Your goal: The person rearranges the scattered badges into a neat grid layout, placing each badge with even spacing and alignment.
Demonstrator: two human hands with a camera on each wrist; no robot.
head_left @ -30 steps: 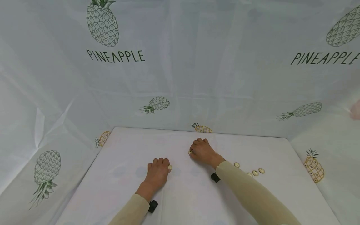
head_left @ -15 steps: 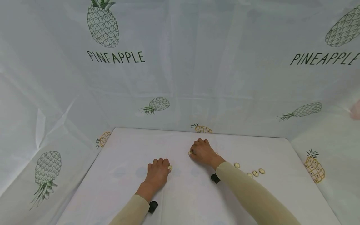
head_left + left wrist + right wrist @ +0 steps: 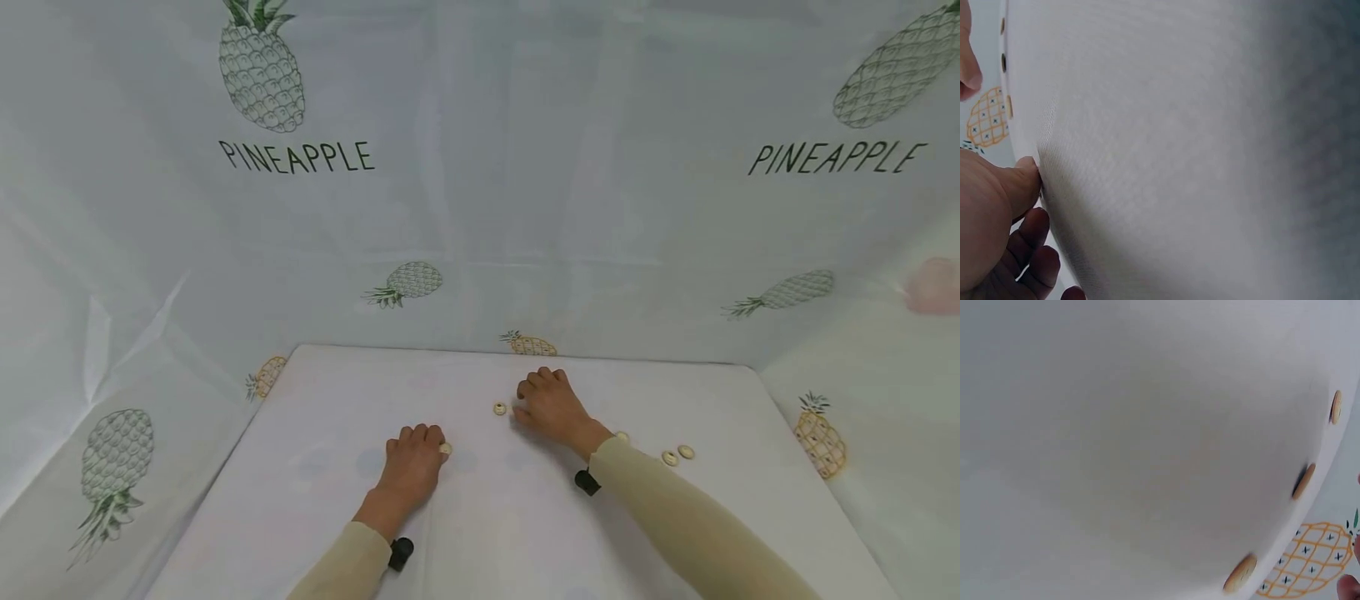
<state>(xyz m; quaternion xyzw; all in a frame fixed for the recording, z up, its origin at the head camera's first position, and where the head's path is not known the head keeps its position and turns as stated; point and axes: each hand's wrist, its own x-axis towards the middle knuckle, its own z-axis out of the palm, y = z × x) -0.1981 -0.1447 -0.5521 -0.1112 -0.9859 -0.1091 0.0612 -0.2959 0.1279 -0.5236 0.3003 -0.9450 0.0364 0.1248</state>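
In the head view, my left hand [image 3: 412, 463] rests low on the white tabletop, fingers curled, with a small round cream wooden disc [image 3: 446, 448] at its thumb and forefinger. The left wrist view shows the thumb [image 3: 1022, 181] and bent fingers close together at the table surface, the disc mostly hidden there. Farther back and to the right, my right hand [image 3: 553, 408] hovers with loosely bent fingers. Just left of its thumb lies another wooden disc [image 3: 499, 408], dark-marked on top and apart from the hand. Only fingertips [image 3: 1349, 587] of this hand enter the right wrist view.
Several more discs lie right of centre, one partly behind the right sleeve [image 3: 622, 436] and a pair [image 3: 678, 454] beyond it. White pineapple-printed cloth [image 3: 480, 208] stands around the table's back and sides. Black wrist cameras [image 3: 401, 553] sit under both wrists.
My right hand has let go of the disc at its thumb and drawn slightly right; that disc stays on the table. The left hand keeps its place. The head view has shifted slightly.
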